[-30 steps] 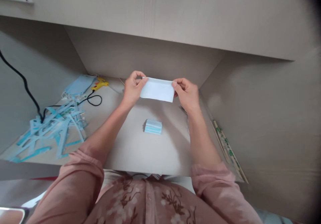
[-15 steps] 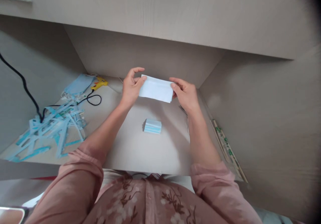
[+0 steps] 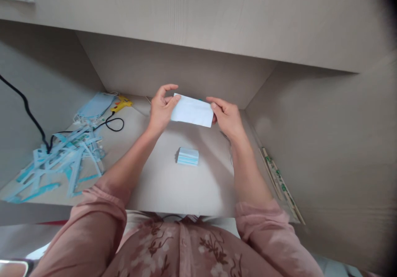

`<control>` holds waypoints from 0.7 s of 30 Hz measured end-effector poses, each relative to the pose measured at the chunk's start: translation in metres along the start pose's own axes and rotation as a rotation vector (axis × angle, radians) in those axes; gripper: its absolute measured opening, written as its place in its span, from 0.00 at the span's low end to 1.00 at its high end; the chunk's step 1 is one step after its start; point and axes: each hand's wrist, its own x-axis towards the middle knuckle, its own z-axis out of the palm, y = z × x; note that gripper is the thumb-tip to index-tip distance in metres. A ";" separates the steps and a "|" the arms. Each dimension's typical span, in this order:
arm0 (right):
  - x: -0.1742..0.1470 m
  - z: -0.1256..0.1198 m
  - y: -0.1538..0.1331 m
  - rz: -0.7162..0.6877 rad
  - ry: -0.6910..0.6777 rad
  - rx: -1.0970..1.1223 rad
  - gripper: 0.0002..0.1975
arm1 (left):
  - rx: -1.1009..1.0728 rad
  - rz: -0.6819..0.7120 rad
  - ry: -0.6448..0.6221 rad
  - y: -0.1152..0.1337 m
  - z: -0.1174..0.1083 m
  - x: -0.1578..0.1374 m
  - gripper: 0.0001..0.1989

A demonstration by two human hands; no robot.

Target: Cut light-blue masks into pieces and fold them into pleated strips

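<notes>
From the stack of folded blue mask pieces [image 3: 187, 156] on the table [image 3: 186, 190], a tangle of blue strips [image 3: 74, 157] lies at 9 o'clock, a black cord [image 3: 26, 103] running into it. At 10 o'clock are ear-loop masks [image 3: 96, 105] and a yellow glue gun [image 3: 121, 104]; at 3 o'clock, slim sticks [image 3: 283, 181] beside the wall. The right forearm partly hides a thin, unclear object. At 12 o'clock, the left hand [image 3: 161, 105], index finger raised, and right hand [image 3: 228, 117] pinch opposite ends of a pale-blue mask sheet [image 3: 192, 110].
</notes>
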 end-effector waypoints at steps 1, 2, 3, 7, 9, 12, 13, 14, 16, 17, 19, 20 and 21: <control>-0.001 -0.001 -0.001 -0.004 -0.035 -0.042 0.19 | 0.001 -0.007 -0.008 0.001 0.000 0.000 0.16; -0.002 -0.002 -0.003 -0.014 -0.072 -0.092 0.19 | 0.002 -0.016 -0.025 0.002 0.000 0.000 0.16; -0.003 -0.003 -0.005 -0.028 -0.103 -0.143 0.19 | 0.003 -0.028 -0.053 0.004 0.000 0.000 0.17; -0.005 -0.002 -0.010 -0.074 -0.204 -0.138 0.22 | 0.036 -0.062 -0.257 0.008 0.001 -0.004 0.25; -0.005 0.002 -0.010 -0.077 -0.296 0.000 0.26 | 0.067 -0.062 -0.361 0.009 0.002 -0.007 0.28; -0.005 0.009 -0.008 -0.073 -0.389 0.137 0.31 | 0.081 -0.064 -0.461 0.008 0.005 -0.010 0.29; -0.005 0.010 -0.008 -0.067 -0.400 0.149 0.31 | 0.078 -0.069 -0.481 0.007 0.005 -0.011 0.30; -0.005 0.012 -0.007 -0.061 -0.404 0.150 0.30 | 0.073 -0.078 -0.493 0.007 0.006 -0.011 0.30; -0.005 0.013 -0.007 -0.061 -0.391 0.143 0.28 | 0.050 -0.089 -0.487 0.007 0.007 -0.012 0.31; -0.004 0.013 -0.007 -0.068 -0.366 0.140 0.27 | 0.034 -0.086 -0.470 0.008 0.007 -0.012 0.31; -0.004 0.012 -0.008 -0.090 -0.280 0.136 0.27 | 0.003 -0.076 -0.422 0.010 0.007 -0.012 0.31; -0.003 0.012 -0.008 -0.100 -0.225 0.135 0.27 | -0.002 -0.076 -0.396 0.011 0.008 -0.012 0.31; -0.003 0.012 -0.009 -0.106 -0.173 0.133 0.27 | -0.001 -0.083 -0.376 0.012 0.009 -0.013 0.30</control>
